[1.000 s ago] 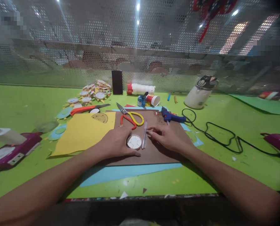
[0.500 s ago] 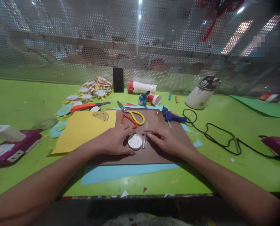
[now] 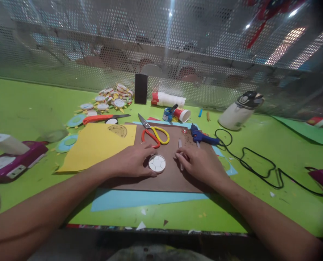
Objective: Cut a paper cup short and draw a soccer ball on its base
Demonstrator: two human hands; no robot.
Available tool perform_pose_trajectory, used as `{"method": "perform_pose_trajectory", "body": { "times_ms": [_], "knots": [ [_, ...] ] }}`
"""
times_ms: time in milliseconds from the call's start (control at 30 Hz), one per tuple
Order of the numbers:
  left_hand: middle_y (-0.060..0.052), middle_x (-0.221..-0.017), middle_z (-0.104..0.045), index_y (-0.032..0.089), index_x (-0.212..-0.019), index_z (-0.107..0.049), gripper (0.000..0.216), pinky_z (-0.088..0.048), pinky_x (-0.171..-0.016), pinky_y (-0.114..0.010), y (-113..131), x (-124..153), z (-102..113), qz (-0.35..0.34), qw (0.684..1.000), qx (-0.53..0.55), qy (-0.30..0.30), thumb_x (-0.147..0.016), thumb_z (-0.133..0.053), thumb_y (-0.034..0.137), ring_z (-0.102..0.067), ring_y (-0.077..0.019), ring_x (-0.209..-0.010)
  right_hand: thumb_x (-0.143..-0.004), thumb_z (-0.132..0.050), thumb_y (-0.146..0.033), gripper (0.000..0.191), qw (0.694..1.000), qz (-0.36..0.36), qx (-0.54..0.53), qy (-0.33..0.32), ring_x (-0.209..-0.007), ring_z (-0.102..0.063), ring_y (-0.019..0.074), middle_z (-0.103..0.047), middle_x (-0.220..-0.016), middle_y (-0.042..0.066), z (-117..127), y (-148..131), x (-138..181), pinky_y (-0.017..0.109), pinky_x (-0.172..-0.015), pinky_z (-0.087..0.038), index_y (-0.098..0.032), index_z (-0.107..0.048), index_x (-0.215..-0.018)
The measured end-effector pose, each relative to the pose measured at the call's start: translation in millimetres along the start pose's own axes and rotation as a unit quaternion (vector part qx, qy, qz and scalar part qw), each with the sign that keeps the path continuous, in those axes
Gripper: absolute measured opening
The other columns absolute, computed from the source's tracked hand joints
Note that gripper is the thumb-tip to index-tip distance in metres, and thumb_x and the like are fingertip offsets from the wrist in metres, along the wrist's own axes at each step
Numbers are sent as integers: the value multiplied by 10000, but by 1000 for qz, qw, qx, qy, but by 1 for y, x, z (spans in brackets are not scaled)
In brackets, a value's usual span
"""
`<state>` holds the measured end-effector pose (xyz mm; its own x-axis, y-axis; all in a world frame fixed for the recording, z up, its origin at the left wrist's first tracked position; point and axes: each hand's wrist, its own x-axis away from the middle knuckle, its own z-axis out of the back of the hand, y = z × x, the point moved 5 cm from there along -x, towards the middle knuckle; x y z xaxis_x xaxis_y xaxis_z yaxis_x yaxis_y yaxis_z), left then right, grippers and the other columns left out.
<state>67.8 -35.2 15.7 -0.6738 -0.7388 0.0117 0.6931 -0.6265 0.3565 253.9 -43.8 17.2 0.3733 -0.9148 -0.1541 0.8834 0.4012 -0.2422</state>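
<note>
My left hand rests on a brown paper sheet, its curled fingers touching the left side of a white round disc marked with a pattern. My right hand lies to the right of the disc, with its fingers pinched on a slim white pen that points away from me. Just beyond my hands lie scissors with a red and a yellow handle. A blue glue gun sits at the brown sheet's far right corner.
A yellow sheet lies on the left and a blue sheet under the brown one. A black cord trails right. An orange cutter, round paper badges, a black phone, cups and a white jug sit farther back. Purple punches stand at the left.
My right hand closed on the pen, which lay beside the disc, and drew it to the right, away from the disc. The left hand stayed by the disc.
</note>
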Motion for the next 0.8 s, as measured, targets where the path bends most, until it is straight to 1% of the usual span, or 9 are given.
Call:
{"method": "perform_pose_trajectory", "body": {
  "times_ms": [100,233,333,400,467,567,667,733,800],
  "knots": [
    [-83,-1093,-602,208,-1120,-603,461,-454,-768,-361,-1,0,-1,2,1000,-2,-2,-780,-638,517,-572,-281,-988,-935,-479,-266,243,1000,-12,-5,-4,-757,-624,209,-736,-881,89,0,3,-1,303,-666,-364,-182,-706,-916],
    [-97,-1182,-593,198,-1177,-573,598,-464,-829,-397,-3,0,-3,12,1000,-2,-3,-712,-704,550,-569,-306,-1049,-930,-503,-299,246,999,-36,-8,8,-754,-631,196,-740,-887,72,2,4,-1,283,-645,-369,-183,-704,-1010],
    [-109,-1169,-597,181,-1138,-579,625,-475,-796,-399,-3,-2,-3,26,1000,-1,-2,-692,-700,600,-573,-316,-1042,-905,-542,-343,255,999,-44,1,-4,-638,-602,186,-728,-776,53,3,1,1,274,-557,-316,-185,-700,-1030],
    [-112,-1139,-607,172,-1101,-583,608,-476,-767,-393,-2,-2,-3,38,999,1,-3,-691,-698,605,-580,-316,-1019,-888,-562,-345,248,999,-40,7,-17,-599,-591,187,-716,-710,46,2,-3,2,274,-534,-289,-183,-705,-1009],
    [-110,-1106,-614,167,-1054,-587,554,-472,-740,-382,-1,-3,-3,45,999,-2,1,-704,-696,583,-589,-309,-984,-874,-568,-311,250,999,-38,12,-19,-598,-598,196,-717,-691,50,0,-4,3,276,-535,-285,-181,-706,-1037],
    [-102,-1070,-617,165,-983,-587,452,-459,-705,-357,0,-4,-4,40,999,-6,15,-735,-690,529,-595,-289,-946,-855,-560,-249,313,999,-53,14,3,-647,-631,217,-750,-790,77,-6,1,1,283,-558,-323,-186,-693,-1131],
    [-95,-1063,-606,164,-982,-597,432,-457,-727,-350,0,-4,-6,15,1000,-4,26,-740,-697,508,-581,-282,-966,-862,-529,-211,393,996,-78,11,43,-739,-660,238,-758,-926,102,-11,9,-5,303,-625,-388,-183,-644,-1237],
    [-90,-1051,-597,167,-998,-617,422,-454,-743,-349,1,-4,-7,-4,999,-5,32,-750,-694,499,-571,-278,-974,-884,-523,-234,410,994,-91,6,64,-745,-663,232,-758,-905,90,-11,12,-8,306,-652,-414,-184,-614,-1280],
    [-84,-1035,-589,175,-1023,-636,413,-451,-749,-347,2,-4,-8,-18,999,-2,34,-759,-688,488,-569,-269,-953,-905,-533,-300,393,992,-99,-4,79,-713,-663,213,-757,-851,65,-9,13,-9,295,-650,-428,-198,-616,-1275]
  ]
}}
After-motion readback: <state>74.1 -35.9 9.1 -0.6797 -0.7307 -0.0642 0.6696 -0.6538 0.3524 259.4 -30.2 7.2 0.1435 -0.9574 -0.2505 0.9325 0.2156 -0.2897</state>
